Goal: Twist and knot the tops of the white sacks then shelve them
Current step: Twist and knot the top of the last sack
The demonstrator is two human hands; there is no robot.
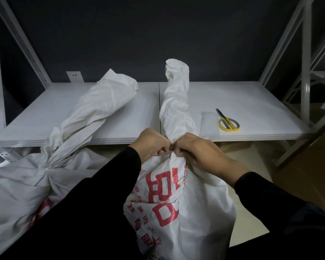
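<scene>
two black sleeves [94,212] reach in from the bottom edge, and between them stands the near sack [191,212], white woven cloth printed with large red characters, its body below the front edge of the shelf. at its gathered neck the left hand [152,145] and the right hand [199,151] meet knuckle to knuckle — both have their fingers curled tight, pinching the bunched cloth right where the sack narrows. whether a string or tie runs between the fingertips cannot be told. above the hands the near sack's twisted top [176,98] rises as a long rope of cloth, leaning back over the shelf and ending in a loose rolled mouth against the dark wall.

to the left lies the second sack [13,190], also white, a bit of red print showing beside the left sleeve. its neck is drawn in tight, and its own twisted top [101,106] slants up and rests across the left half of the shelf.

the shelf [255,98] is a flat white board in two panels, carried by pale metal uprights [306,62] at either side. on its right half, just beside the near sack's top, lies a clear plastic packet [209,124], and just beside that a pair of yellow-handled scissors [229,122], blades pointing away. farther back a white wall socket [74,76] sits on the dark wall [139,34] — and at the far right a brown cardboard surface [311,166] fills the corner.
</scene>
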